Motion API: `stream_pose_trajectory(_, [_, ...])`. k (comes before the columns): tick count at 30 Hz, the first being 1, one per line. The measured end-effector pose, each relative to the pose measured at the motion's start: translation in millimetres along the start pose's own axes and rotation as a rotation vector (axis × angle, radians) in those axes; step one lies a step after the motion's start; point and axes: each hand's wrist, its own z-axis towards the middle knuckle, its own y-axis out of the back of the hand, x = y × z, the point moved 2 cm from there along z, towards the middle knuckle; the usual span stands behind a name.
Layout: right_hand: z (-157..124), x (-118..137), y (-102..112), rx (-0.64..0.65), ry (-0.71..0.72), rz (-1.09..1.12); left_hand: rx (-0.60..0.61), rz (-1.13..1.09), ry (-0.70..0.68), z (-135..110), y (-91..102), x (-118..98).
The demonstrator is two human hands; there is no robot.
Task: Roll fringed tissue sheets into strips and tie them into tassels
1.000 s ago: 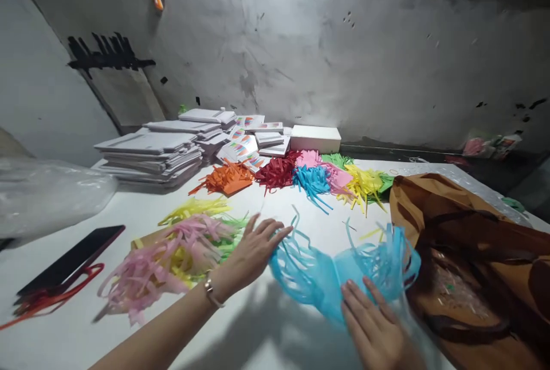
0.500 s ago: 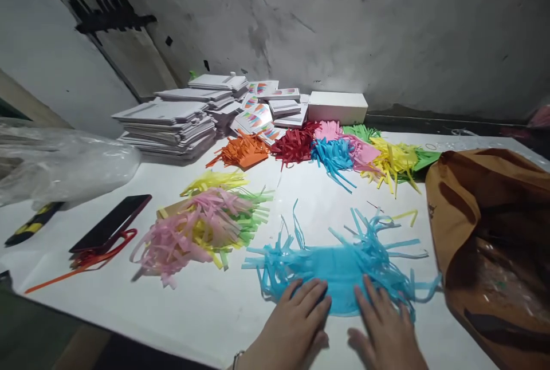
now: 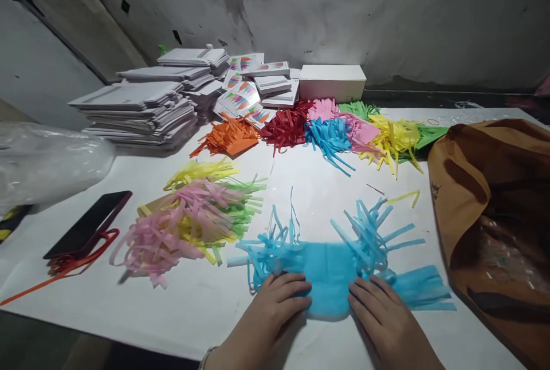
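Observation:
A sheet of blue fringed tissue paper (image 3: 329, 272) lies spread on the white table in front of me, its plain middle band between two sides cut into strips. My left hand (image 3: 281, 301) rests on its left side where the fringe begins, fingers stretched out and close to each other. On the right side, my right hand (image 3: 378, 307) lies palm down with fingers extended over the paper. Some strips reach out straight beyond the right hand, while those above both hands are tangled and raised. What lies under the palms is hidden.
Left of the paper is a pink, yellow and green fringed tissue pile (image 3: 193, 215), then a phone (image 3: 88, 224) with a red strap. Coloured tassel bundles (image 3: 329, 135), stacked white packets (image 3: 137, 109) and a white box (image 3: 333, 82) line the back. A brown bag (image 3: 462, 187) stands at right.
My left hand has shifted slightly left and down. The right-hand strips now lie straighter, spread outward to the right. My view has moved, so the table's things appear higher and farther left.

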Motion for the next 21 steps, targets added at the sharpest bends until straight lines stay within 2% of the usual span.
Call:
stream_pose_trajectory(5, [-5,-3,8,0.023,-0.112,0.109,-0.05,0.045,0.054,-3,-1.9,-10])
stream_pose_trajectory(8, [1,-5,19,0.074,-0.099,0.107,-0.021,0.051,0.059,3,-1.9,-11])
stream_pose_trajectory(11, [8,-5,25,0.051,-0.092,0.08,-0.028,-0.012,0.083,8,2.1,-8])
stream_pose_trajectory(21, [12,15,-4,0.046,-0.104,0.026,0.001,-0.086,0.161,9,5.6,-12])
